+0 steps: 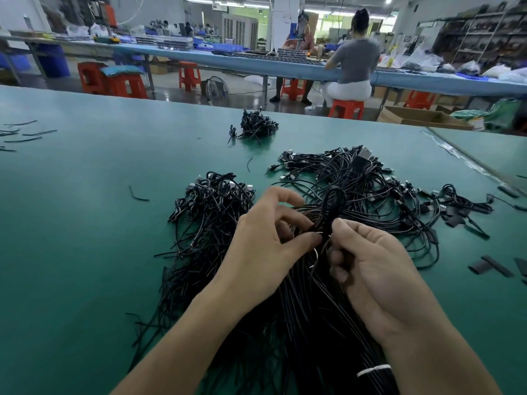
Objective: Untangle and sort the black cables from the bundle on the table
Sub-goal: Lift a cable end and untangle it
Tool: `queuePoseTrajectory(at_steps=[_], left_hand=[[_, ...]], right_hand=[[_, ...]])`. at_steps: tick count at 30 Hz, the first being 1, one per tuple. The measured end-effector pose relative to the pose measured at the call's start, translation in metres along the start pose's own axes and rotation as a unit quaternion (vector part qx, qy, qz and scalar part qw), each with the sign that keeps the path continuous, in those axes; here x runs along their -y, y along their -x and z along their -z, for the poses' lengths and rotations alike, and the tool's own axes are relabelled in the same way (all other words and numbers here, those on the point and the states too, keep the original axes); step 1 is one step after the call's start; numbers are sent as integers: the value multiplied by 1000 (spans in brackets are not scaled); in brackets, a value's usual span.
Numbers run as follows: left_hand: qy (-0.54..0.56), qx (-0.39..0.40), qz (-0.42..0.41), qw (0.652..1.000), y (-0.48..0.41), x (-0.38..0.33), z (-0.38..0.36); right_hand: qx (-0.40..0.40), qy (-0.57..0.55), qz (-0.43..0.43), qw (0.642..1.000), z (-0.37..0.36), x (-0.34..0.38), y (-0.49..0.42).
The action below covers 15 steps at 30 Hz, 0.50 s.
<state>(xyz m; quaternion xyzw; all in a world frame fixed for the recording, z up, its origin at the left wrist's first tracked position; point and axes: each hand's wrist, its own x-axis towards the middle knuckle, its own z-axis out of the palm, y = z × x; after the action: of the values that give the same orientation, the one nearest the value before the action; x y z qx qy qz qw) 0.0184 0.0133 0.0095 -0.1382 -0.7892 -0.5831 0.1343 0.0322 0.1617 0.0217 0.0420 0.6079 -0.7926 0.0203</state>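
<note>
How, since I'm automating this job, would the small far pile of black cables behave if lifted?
Probably floppy: the small pile is thin cables whose loose ends splay onto the table. It would likely lift as one clump, since the strands look interlocked, perhaps shedding a few. Likely light, unlikely to roll.

The cable bundle runs off the bottom edge, so its end is out of sight. The left hand and right hand cover the strands they pinch. Flat black pieces are cut by the right edge. The far shelves are too blurry to make out.
</note>
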Motion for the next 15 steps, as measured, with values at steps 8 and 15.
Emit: queuePoseTrajectory(at_steps=[8,15], left_hand=[[-6,-78,25,997,-2,3,2],[124,-8,55,991,-4,-2,3]], right_hand=[[66,121,69,988,-18,-10,11],[53,93,15,994,-21,-17,9]])
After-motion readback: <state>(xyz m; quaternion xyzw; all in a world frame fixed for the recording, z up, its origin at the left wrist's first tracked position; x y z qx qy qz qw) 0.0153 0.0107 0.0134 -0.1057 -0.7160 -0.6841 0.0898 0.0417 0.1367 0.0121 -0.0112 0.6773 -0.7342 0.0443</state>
